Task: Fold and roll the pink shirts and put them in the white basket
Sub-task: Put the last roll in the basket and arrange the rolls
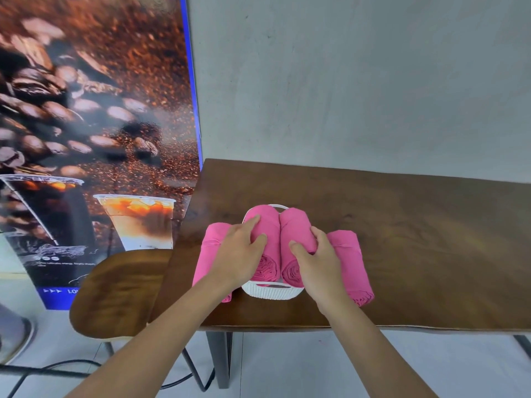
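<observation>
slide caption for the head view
Both hands, left hand and right hand, settle two rolled pink shirts in the white basket.

The rolled shirts (267, 234) are made of soft matt pink cloth, the white basket (271, 291) looks like ribbed matt plastic, the table (402, 239) and the chair seat (115, 288) are of dark polished wood with a light shine, and the poster (86, 110) is glossy.

Soft, even daylight fills the scene, with no hard shadows. A dull sheen lies on the wooden table (416, 225) to the right of the right hand (319, 262). The poster (86, 110) far left of the left hand (240, 254) looks smeared, and wide-angle bending curves the table edges.
</observation>
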### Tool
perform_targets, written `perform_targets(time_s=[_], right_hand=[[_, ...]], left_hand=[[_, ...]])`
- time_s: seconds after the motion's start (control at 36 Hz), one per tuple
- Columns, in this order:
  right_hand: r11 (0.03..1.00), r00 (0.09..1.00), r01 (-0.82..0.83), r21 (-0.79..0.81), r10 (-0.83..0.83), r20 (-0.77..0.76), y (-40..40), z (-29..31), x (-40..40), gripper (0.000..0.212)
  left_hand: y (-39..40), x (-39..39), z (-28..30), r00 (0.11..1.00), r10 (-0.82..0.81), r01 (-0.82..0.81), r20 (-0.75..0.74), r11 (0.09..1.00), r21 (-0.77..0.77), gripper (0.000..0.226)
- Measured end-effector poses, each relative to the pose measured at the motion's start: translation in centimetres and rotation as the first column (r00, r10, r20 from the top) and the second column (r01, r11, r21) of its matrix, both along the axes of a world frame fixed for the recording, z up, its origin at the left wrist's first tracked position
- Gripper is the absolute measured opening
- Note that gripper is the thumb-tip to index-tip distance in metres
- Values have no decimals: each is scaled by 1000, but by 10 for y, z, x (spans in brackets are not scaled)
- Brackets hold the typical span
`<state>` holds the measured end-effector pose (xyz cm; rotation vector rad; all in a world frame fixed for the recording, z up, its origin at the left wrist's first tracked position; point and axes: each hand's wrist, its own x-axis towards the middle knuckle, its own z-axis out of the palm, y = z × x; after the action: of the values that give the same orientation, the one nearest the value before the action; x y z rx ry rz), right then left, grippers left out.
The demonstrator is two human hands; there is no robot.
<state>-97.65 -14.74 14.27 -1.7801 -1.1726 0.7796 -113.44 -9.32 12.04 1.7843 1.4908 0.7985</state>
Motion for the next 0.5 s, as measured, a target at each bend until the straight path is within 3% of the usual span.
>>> perform_targets(time_s=[0.17, 0.36, 0.5], right_hand=[[992, 988, -79, -100, 91, 124, 10, 4, 1, 58], [978, 961, -81, -194, 128, 244, 26, -4, -5, 55], [977, 938, -90, -192, 148, 313, 26, -20, -14, 47]], left_hand=[[3, 5, 12, 981, -9, 28, -193, 995, 96, 58], [16, 10, 11, 925, -39, 82, -379, 992, 97, 59], [20, 18, 0, 895, -23, 63, -445, 995, 75, 45]])
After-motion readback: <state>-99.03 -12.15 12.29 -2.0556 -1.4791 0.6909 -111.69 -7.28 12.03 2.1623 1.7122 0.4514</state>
